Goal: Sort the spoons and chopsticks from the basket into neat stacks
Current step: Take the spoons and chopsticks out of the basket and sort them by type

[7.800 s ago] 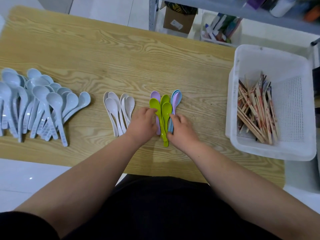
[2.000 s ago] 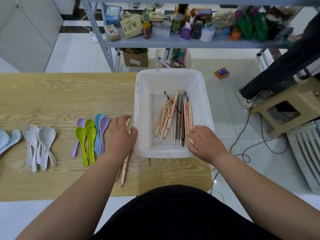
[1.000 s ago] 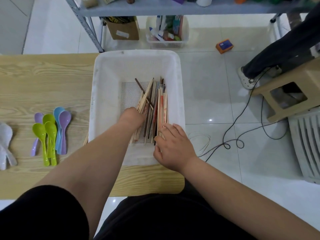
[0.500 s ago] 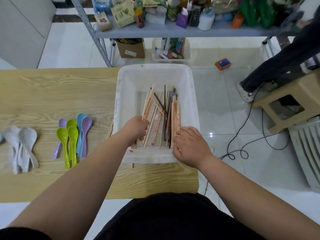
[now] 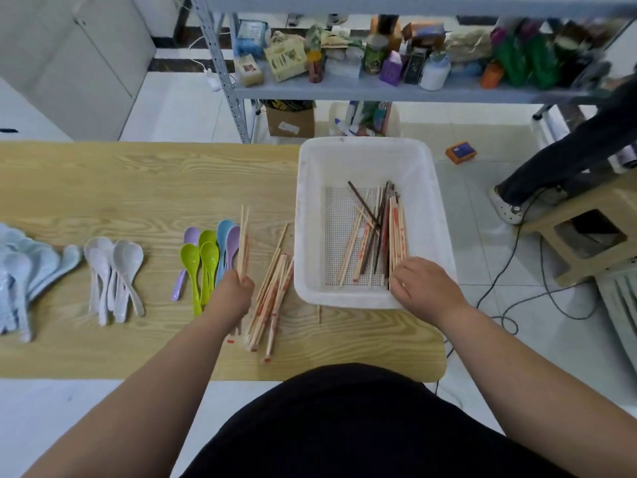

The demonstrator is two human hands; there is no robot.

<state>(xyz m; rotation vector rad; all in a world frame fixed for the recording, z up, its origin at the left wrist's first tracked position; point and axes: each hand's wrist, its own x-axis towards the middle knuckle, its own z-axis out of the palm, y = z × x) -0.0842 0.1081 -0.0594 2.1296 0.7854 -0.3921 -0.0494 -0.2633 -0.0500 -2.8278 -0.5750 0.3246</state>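
The white basket (image 5: 310,215) stands at the table's right end with several chopsticks (image 5: 379,236) lying in it. My left hand (image 5: 232,291) is out of the basket, closed on a small bunch of pale chopsticks (image 5: 243,236) held above the table. Just right of it lies a loose pile of chopsticks (image 5: 272,294) on the wood. My right hand (image 5: 420,281) rests at the basket's near right corner, fingers on the ends of the chopsticks there. Coloured spoons (image 5: 206,260), white spoons (image 5: 113,270) and pale blue spoons (image 5: 24,270) lie in groups to the left.
The wooden table (image 5: 138,181) ends just right of the basket. Beyond it stands a metal shelf (image 5: 396,88) full of goods, with a cardboard box (image 5: 291,119) beneath. A person's leg (image 5: 558,163), a stool (image 5: 586,232) and cables (image 5: 510,291) are on the floor at right.
My left hand has come out of the basket with a bunch of chopsticks and moved left over the table. More chopsticks lie beside the basket. My right hand has stayed at the basket's near corner.
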